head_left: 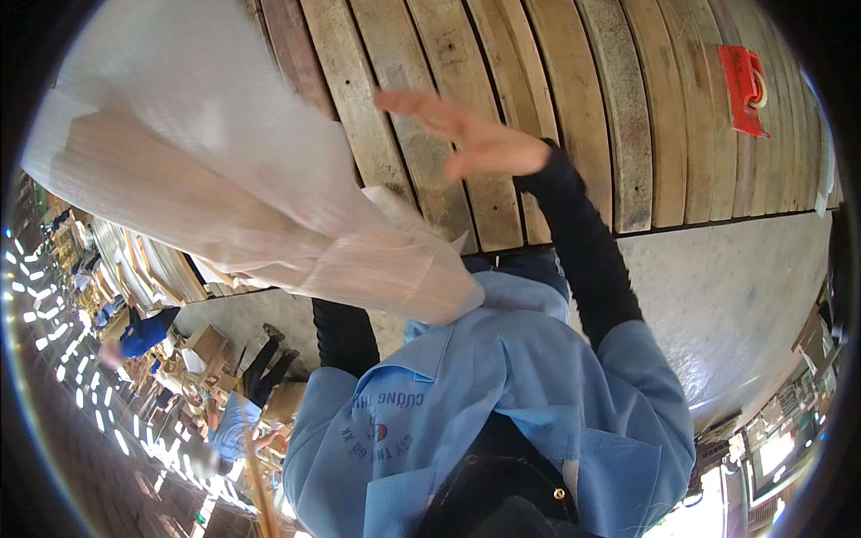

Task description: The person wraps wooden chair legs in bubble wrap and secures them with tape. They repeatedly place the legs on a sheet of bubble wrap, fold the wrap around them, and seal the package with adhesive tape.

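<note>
My right hand [480,134] hovers flat, grip wide, above the slatted wooden worktop [583,108]; left hand hidden behind translucent foam sheet [206,152], grip unclear.

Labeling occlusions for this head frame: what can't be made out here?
- Left hand: hidden behind the translucent foam sheet, head view; its grip cannot be told.
- Right hand: open over the wooden slats; whether it touches them is unclear.
- Red object: near the rim, too small and warped to identify.
- Other people at lower left: small, bent by the fisheye; their work is unreadable.
- Foam sheet's upper edge: cut off by the frame.
</note>
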{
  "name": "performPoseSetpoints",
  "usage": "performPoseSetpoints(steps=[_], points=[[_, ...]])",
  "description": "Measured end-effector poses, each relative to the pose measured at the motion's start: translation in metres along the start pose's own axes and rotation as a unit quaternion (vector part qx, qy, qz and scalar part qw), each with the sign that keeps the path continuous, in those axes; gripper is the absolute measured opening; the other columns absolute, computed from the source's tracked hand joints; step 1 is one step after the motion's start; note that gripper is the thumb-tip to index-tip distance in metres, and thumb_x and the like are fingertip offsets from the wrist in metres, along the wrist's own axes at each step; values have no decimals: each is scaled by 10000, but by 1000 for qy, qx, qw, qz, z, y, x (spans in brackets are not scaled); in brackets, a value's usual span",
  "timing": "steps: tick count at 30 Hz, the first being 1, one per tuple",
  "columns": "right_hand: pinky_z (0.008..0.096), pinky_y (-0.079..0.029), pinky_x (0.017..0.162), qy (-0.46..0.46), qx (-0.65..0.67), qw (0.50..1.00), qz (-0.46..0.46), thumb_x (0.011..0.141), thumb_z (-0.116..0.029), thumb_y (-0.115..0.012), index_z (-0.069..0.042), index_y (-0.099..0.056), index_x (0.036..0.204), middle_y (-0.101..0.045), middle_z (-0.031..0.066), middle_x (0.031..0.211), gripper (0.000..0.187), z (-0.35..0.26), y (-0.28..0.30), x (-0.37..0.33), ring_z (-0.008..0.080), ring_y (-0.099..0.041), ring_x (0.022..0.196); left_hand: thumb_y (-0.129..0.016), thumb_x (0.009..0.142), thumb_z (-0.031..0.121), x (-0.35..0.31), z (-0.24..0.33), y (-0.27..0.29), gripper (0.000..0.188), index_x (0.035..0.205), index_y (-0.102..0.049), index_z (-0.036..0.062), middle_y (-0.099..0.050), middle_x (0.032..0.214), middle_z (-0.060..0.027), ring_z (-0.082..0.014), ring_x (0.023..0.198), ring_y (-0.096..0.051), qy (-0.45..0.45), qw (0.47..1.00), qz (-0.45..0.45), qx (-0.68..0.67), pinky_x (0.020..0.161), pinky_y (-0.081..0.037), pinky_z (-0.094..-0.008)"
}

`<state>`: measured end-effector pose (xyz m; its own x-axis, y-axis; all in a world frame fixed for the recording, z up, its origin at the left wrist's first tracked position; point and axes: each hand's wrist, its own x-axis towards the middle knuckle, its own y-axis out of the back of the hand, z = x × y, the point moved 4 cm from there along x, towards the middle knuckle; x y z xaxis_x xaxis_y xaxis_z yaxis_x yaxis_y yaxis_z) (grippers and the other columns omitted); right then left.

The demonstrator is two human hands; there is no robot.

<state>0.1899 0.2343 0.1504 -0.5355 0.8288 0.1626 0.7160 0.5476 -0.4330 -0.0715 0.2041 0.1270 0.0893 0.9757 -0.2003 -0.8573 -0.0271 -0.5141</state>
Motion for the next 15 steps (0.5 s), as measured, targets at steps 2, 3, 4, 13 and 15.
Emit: performPoseSetpoints(steps=[2,3,4,13,15], points=[[463,-232,1227,-31,-63,987,-146,742,-578,-848,-51,-391,1545,-259,177,1647,1064,32,-26,7,312,-255,1524,-853,763,499,-10,-1,-9,749,1311,-624,44,-669,1271,-142,-288,1204,-626,-32,996,33,74,1026,-507,-448],[464,-193,1239,-54,-40,977,-204,737,-580,-851,-49,-392,1544,-256,187,1648,1070,40,-37,8,314,-242,1529,-853,763,498,-13,-6,-11,747,1311,-624,44,-669,1271,-142,-288,1203,-627,-39,994,37,94,1025,-507,-448],[465,-153,1250,-77,-17,962,-260,733,-582,-854,-46,-393,1543,-252,196,1649,1076,47,-47,5,316,-229,1534,-853,763,496,-23,-13,-21,746,1311,-624,45,-669,1271,-142,-288,1203,-627,-51,990,34,124,1025,-508,-448],[249,-515,781,-97,131,987,-6,944,-225,-753,-26,-699,1021,-720,7,913,220,24,-45,-13,63,-651,878,-856,767,478,-30,-11,-30,731,1309,-625,45,-670,1269,-143,-287,1199,-630,-82,981,46,170,1024,-509,-448],[239,-517,767,-105,52,992,53,936,-143,-752,-14,-698,1007,-698,14,896,157,-1,-45,-29,75,-655,864,-856,768,475,-22,-12,-28,728,1309,-625,45,-670,1269,-143,-287,1198,-630,-76,983,43,164,1024,-509,-448]])
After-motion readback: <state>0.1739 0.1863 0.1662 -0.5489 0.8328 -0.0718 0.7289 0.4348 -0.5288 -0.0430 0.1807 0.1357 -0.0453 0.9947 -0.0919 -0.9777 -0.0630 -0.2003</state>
